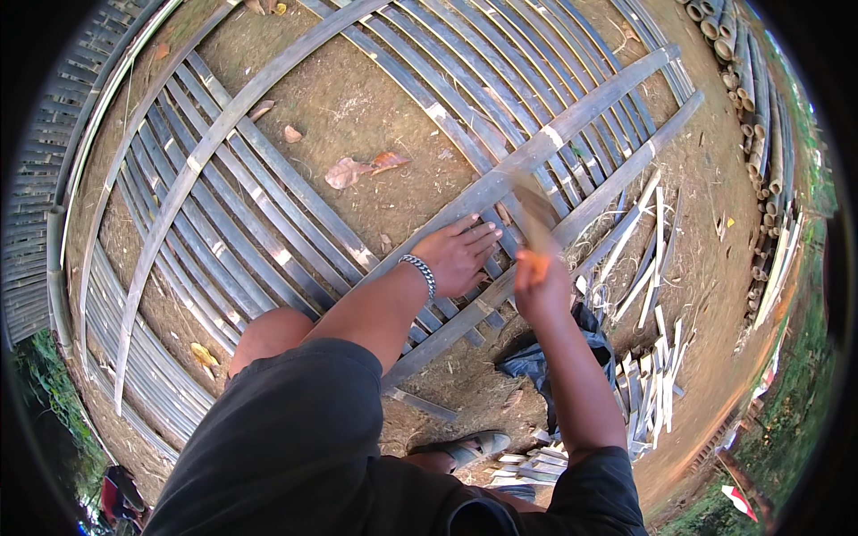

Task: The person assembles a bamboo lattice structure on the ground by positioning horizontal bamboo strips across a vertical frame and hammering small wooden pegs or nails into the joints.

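My left hand (458, 256), a chain bracelet at its wrist, lies with fingers stretched over the crossing bamboo slats. Its fingertips reach a long grey cross slat (500, 183). Just to the right, my right hand (542, 284) is closed around an orange-handled tool (534, 214). Motion smears the tool's brownish upper part, so its exact kind cannot be made out. Beneath both hands is a bamboo lattice panel (255, 192) of long slats laid across several crosspieces, flat on the ground. Another cross slat (617, 186) runs along the panel's near right side, below the tool.
Split bamboo pieces (657, 380) are heaped at right, near a black plastic bag (585, 344). Bamboo poles (764, 116) are stacked along the far right. Another slatted bamboo panel (31, 214) stands at the left edge. My sandalled foot (469, 449) rests on bare soil; dry leaves (349, 172) lie between slats.
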Action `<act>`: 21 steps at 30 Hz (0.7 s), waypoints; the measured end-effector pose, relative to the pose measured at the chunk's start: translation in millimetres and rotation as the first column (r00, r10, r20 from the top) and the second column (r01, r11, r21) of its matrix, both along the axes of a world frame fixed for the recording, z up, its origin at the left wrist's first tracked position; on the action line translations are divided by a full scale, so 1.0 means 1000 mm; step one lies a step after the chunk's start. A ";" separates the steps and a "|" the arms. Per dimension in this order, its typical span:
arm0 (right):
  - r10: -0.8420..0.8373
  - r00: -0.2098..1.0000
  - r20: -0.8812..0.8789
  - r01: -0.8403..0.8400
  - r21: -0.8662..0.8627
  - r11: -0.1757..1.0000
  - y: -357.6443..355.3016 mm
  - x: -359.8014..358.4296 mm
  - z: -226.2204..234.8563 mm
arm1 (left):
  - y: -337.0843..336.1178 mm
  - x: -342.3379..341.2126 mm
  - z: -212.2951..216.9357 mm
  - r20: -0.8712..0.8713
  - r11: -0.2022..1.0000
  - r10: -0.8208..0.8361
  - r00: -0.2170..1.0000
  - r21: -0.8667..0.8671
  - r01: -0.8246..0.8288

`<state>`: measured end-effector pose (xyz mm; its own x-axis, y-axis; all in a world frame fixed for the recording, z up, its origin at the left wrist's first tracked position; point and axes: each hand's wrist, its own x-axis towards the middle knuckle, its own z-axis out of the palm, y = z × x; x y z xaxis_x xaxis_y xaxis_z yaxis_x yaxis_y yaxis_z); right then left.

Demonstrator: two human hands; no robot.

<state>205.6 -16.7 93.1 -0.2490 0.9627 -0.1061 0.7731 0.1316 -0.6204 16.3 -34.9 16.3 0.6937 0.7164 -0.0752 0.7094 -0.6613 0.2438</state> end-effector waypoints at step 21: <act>-0.058 0.998 -0.018 0.060 0.103 0.993 -0.003 -0.006 0.018 | -0.003 -0.001 -0.010 0.107 0.999 0.022 0.994 0.040 -0.027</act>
<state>199.2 -19.5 111.0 -0.1925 0.9813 -0.0018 0.7722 0.1503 -0.6174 14.8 -38.3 6.3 0.6784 0.7342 0.0280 0.6968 -0.6550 0.2922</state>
